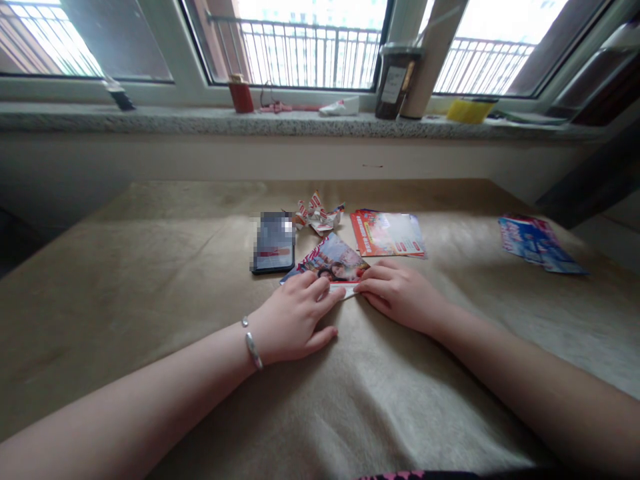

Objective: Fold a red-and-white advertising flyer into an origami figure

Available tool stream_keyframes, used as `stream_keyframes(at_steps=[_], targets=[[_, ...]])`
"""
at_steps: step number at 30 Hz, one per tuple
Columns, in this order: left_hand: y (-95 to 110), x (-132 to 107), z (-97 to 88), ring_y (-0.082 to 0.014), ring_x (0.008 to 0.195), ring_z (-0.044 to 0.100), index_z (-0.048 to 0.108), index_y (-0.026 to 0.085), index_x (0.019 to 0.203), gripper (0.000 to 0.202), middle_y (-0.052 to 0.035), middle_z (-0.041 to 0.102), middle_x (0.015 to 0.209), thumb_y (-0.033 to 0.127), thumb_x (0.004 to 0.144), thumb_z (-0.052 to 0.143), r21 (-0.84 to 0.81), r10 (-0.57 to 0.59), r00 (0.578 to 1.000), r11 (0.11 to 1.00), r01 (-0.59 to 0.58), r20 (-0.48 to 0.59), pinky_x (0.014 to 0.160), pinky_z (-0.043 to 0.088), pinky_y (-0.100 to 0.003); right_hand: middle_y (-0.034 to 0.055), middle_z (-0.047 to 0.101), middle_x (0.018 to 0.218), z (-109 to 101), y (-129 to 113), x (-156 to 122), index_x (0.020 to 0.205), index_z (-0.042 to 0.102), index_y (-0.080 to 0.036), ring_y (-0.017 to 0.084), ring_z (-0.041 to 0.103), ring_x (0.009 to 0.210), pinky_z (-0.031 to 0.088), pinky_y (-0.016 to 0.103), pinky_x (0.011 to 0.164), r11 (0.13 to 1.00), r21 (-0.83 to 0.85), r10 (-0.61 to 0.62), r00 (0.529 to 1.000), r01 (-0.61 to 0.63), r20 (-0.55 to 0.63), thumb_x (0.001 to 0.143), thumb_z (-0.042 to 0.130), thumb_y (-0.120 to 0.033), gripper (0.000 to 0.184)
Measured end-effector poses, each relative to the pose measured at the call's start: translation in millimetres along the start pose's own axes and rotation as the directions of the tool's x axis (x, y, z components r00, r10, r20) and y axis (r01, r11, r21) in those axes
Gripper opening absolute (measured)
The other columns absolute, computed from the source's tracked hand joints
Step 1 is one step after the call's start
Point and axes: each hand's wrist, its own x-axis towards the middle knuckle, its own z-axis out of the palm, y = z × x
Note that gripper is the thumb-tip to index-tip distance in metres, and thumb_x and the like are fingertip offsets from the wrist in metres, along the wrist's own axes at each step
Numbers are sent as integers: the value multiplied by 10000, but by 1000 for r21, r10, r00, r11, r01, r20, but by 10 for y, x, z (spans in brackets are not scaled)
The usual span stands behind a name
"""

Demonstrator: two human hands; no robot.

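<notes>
A colourful printed leaflet [334,261] lies folded on the beige cloth-covered table [150,267]. My left hand [295,317], a silver bracelet on its wrist, presses its fingertips on the leaflet's near left edge. My right hand [400,293] presses flat on the near right edge, fingers together. Both hands meet at the fold at the leaflet's near corner.
A dark phone [273,243] lies just left of the leaflet. A crumpled paper piece [317,215] and a stack of red leaflets [387,233] sit behind it. Blue leaflets [537,243] lie far right. The windowsill [300,123] holds a red cup, a jar and small items.
</notes>
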Motion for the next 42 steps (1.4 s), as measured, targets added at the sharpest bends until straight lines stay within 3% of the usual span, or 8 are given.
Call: stream_keyframes(at_steps=[5,11,20,31,42], targets=[[0,1,13,-280,1041,446,437,148,1315,548,-116,522,1199,464,868,455,12,17,1000,1000,-17,3,920,390,-419,52,665,926,56,32,-6,926,683,-205,163,581,857,475,277,755,996,48,-77,997,77,-13,893,472,-179,215],[-10,7,-7,-259,1001,466,436,135,1313,533,-121,550,1156,448,882,448,-4,64,998,998,-64,17,883,410,-390,52,652,837,54,54,-11,889,696,-205,148,575,759,454,252,671,997,26,-78,997,78,-15,886,471,-175,227],[-13,-3,-15,-252,1002,464,441,202,1314,471,-98,550,1153,399,887,457,-1,75,997,997,-75,-4,895,402,-397,51,647,847,16,67,-15,989,684,-227,154,542,781,436,251,674,989,28,-147,989,147,11,890,439,-169,271],[1,-2,-33,-257,1006,461,441,182,1315,475,-103,556,1135,393,890,450,28,70,998,997,-70,4,884,405,-385,66,661,989,21,47,21,1051,649,-205,164,573,880,483,286,763,982,10,-191,980,191,52,896,416,-157,284],[-10,5,-9,-256,992,451,461,202,1284,426,-98,538,1145,365,890,445,27,60,998,998,-61,18,898,385,-403,58,668,979,-9,68,45,1029,652,-196,168,573,893,483,292,756,972,-44,-228,970,233,85,924,426,-210,250]])
